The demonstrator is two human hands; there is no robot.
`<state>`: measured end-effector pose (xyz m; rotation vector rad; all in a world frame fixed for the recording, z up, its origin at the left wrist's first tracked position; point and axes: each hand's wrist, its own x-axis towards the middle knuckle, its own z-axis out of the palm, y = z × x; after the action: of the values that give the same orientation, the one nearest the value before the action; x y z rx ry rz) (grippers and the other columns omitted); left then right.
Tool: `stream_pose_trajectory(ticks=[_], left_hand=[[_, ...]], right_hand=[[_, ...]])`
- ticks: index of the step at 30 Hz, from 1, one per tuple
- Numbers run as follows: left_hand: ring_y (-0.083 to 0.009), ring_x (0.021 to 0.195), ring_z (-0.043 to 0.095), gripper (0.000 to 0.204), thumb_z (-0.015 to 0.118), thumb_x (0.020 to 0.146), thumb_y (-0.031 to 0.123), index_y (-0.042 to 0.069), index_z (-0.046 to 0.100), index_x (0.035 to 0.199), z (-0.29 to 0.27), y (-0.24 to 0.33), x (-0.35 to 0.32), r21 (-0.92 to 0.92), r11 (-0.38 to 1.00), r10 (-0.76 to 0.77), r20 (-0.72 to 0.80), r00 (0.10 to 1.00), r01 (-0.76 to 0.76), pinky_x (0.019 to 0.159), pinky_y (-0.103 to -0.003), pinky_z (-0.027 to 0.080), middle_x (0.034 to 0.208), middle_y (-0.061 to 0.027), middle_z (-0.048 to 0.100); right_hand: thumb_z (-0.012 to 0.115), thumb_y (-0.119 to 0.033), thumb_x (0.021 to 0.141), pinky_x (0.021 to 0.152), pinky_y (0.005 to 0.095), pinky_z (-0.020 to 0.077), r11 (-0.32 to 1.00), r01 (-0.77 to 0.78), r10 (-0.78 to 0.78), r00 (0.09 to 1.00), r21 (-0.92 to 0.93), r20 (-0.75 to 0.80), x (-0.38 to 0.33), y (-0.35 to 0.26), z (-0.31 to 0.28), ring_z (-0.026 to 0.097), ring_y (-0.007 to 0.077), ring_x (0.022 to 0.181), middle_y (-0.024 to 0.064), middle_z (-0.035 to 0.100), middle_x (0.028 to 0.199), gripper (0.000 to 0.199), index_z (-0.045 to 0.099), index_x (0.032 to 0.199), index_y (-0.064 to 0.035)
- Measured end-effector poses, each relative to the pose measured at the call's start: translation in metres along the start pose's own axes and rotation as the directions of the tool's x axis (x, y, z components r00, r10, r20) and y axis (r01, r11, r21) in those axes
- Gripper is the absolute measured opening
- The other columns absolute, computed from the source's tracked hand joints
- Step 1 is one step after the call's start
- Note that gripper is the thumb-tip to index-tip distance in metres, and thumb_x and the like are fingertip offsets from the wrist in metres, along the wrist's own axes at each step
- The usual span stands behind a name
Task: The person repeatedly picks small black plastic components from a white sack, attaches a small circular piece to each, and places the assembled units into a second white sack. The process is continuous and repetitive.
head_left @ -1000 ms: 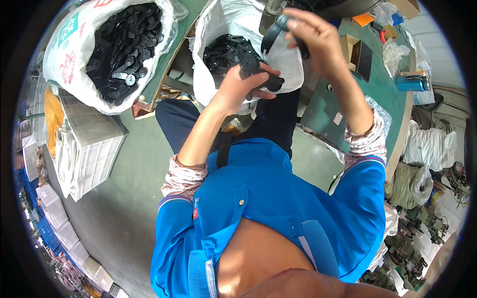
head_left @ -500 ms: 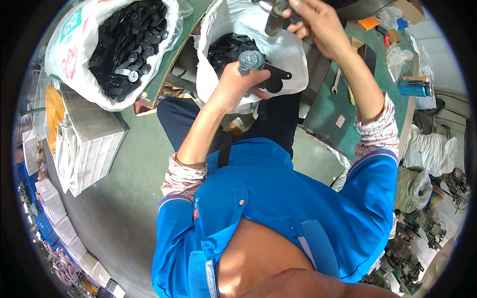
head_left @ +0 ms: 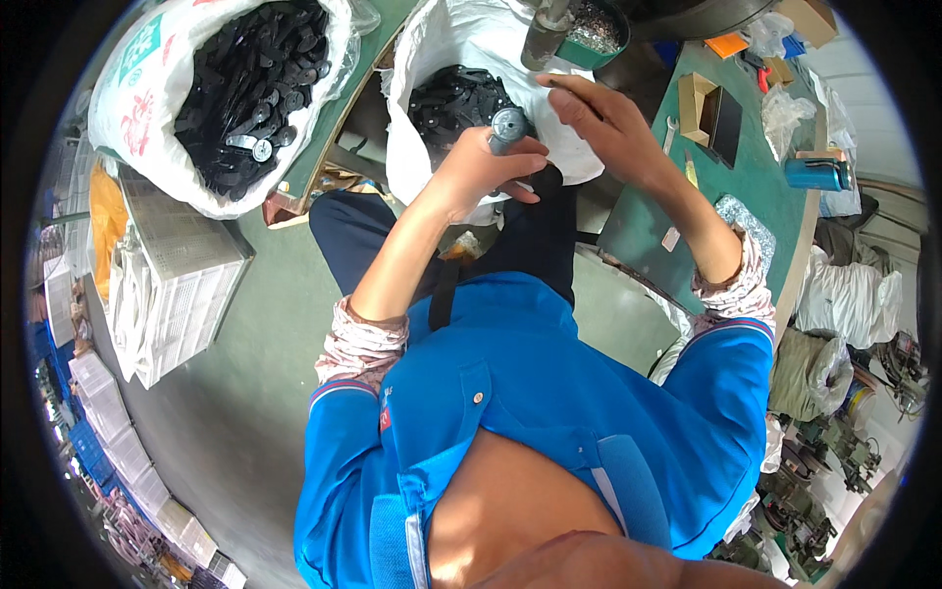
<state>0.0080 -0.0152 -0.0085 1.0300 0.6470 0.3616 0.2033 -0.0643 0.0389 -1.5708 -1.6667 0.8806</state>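
Note:
My left hand (head_left: 471,175) is closed around black parts above the middle white sack (head_left: 404,162). A round grey-black disc-ended part (head_left: 508,126) sticks up from between its thumb and fingers. Below the fingers shows the dark rounded end of another piece (head_left: 548,179). To the right, my right hand (head_left: 610,128) is raised with its fingers drawn together, and whatever they pinch is too small to name. Just beyond its fingertips stands a dark cylindrical machine part (head_left: 543,41). Loose black parts (head_left: 461,103) lie inside the middle sack.
Another white sack (head_left: 128,108) at left is full of black disc-ended parts (head_left: 255,98). A green tray (head_left: 592,54) of small metal bits sits beside the machine. On the green bench (head_left: 628,231) lie a wrench (head_left: 670,135), an open cardboard box (head_left: 695,108) and a blue bottle (head_left: 816,175).
My right hand has come down and nearer from the machine part, uncovering the green tray. My left hand has shifted slightly right and turned the held parts.

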Motion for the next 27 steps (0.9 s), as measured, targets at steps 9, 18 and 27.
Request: stream_pose_trajectory(ticks=[9,18,27], left_hand=[[-0.0189,0.085,0.066,0.024,0.068,0.083,0.003,-0.005,0.062,0.105,0.004,0.002,-0.003,-0.013,0.999,0.051,0.011,0.999,-0.051,0.069,-0.031,0.06,0.094,-0.0115,0.067],[-0.0163,0.101,0.061,0.029,0.053,0.091,0.0,0.001,0.051,0.12,0.006,-0.006,0.002,-0.245,0.965,0.114,0.06,0.992,-0.096,0.086,-0.032,0.053,0.12,-0.0137,0.06],[-0.0106,0.091,0.059,0.036,0.056,0.087,0.0,0.007,0.052,0.122,-0.011,-0.017,0.006,-0.224,0.91,0.263,-0.336,0.904,-0.348,0.079,-0.027,0.051,0.108,-0.0058,0.062]], right_hand=[[0.06,-0.015,0.091,0.069,0.026,0.0491,0.989,-0.029,0.025,0.999,0.144,0.027,0.003,-0.007,0.011,0.061,0.0112,0.077,0.0073,0.065,0.085,0.027,0.064,0.113,0.0006],[0.055,-0.009,0.092,0.044,0.0236,0.0416,0.881,-0.092,0.253,0.92,0.463,-0.299,0.083,-0.074,-0.077,0.053,0.0118,0.044,0.0088,0.064,0.067,0.021,0.061,0.104,0.0066],[0.056,-0.033,0.095,0.07,0.0256,0.0497,0.896,-0.087,0.144,0.984,0.435,-0.1,0.063,-0.007,-0.046,0.063,0.0122,0.083,0.0085,0.066,0.103,0.046,0.051,0.129,-0.0023]])
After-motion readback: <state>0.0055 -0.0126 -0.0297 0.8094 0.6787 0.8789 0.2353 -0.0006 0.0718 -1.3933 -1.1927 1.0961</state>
